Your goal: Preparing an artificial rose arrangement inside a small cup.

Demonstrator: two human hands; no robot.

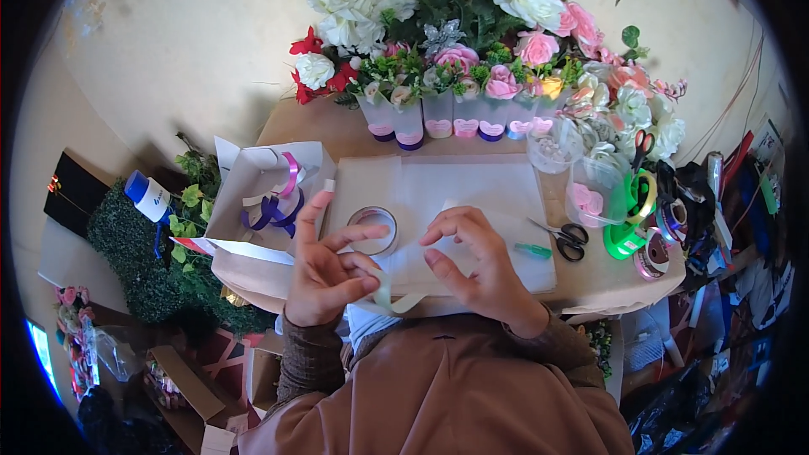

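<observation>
My left hand (pixel 318 280) is raised over the table's near edge, its thumb and lower fingers pinching a pale cream ribbon (pixel 408 302). The ribbon hangs in a loose curve toward the right. On the tip of the raised index finger sits a small whitish piece (pixel 329 186), perhaps tape. Facing it, my right hand (pixel 482 265) has curved fingers apart from the thumb, and nothing shows between them. Just beyond both hands a roll of tape (pixel 391 241) lies flat on a white sheet (pixel 472 185). Black-handled scissors (pixel 571 242) and a small green item (pixel 533 249) lie to the right.
On the left stands an open white box (pixel 229 202) with purple and pink ribbon pieces (pixel 278 211). Wrapped flower bouquets (pixel 455 114) line the back. At the right are clear tubs (pixel 552 156), a green tape dispenser (pixel 625 240) and ribbon spools (pixel 651 259).
</observation>
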